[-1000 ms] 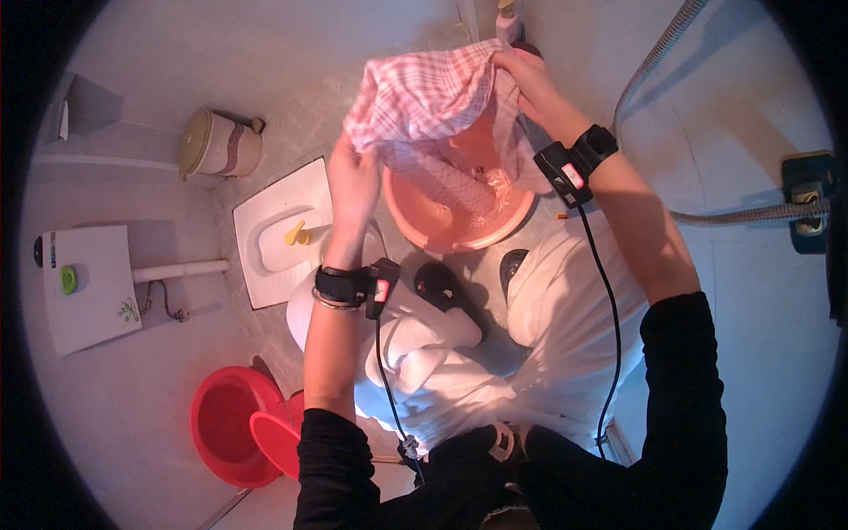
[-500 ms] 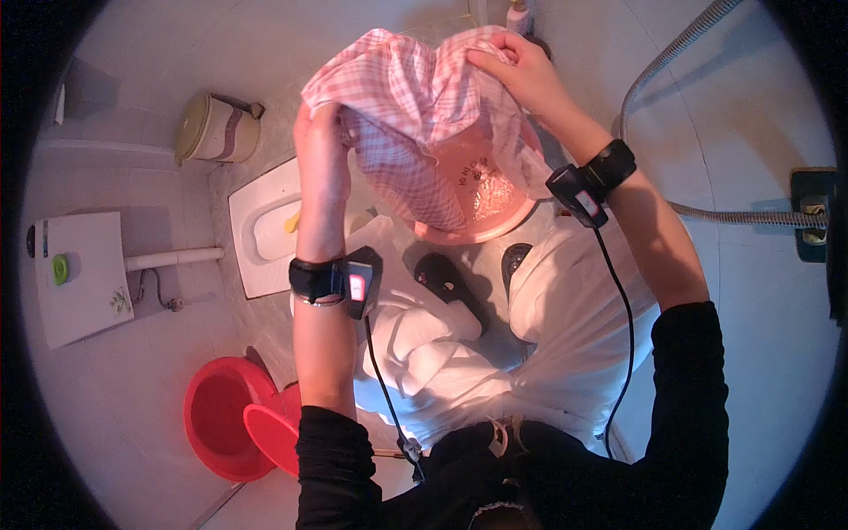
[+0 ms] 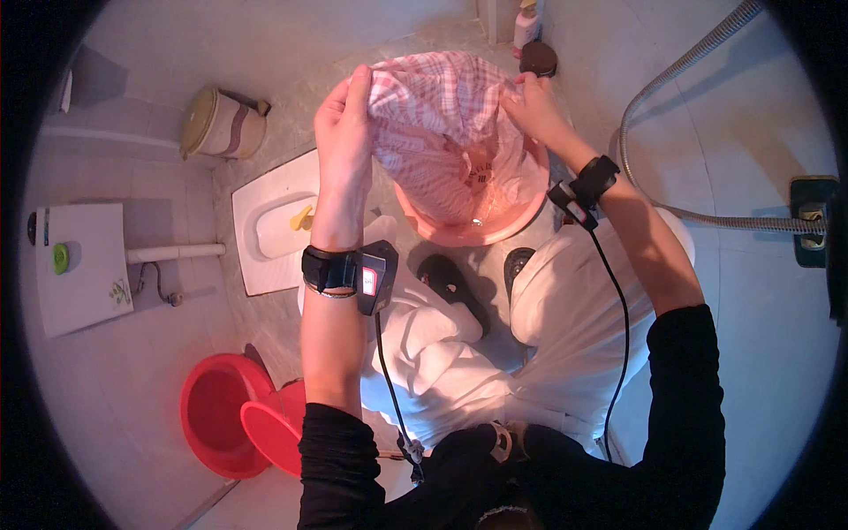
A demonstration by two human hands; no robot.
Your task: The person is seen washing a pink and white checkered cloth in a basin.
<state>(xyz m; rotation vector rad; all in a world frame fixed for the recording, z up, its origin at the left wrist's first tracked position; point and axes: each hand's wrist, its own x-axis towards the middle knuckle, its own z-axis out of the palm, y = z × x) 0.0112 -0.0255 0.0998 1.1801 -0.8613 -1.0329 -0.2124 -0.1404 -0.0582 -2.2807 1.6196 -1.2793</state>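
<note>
A pink-and-white checked cloth [image 3: 433, 106] hangs spread between my two hands over a pink basin [image 3: 468, 237]. My left hand [image 3: 346, 124] pinches its left edge, thumb on top. My right hand [image 3: 534, 108] grips the right side, fingers closed on the fabric. The cloth's lower part hangs down inside the basin, and its end there is hard to make out. Shiny water shows at the basin's bottom, near some dark printing on the wall. Each of my wrists wears a black strap with a small box and a cable.
A squat toilet [image 3: 265, 238] lies left of the basin, with a lidded bin [image 3: 221, 124] behind it. Red basins [image 3: 216, 415] stand at the lower left. A pump bottle [image 3: 526, 26] and a dark round container [image 3: 539, 58] are at the back. A metal hose [image 3: 636, 97] runs along the right wall.
Both hands have come down a little, and the left has shifted right. The cloth has sunk lower toward the basin, and its upper edge is pulled straighter.
</note>
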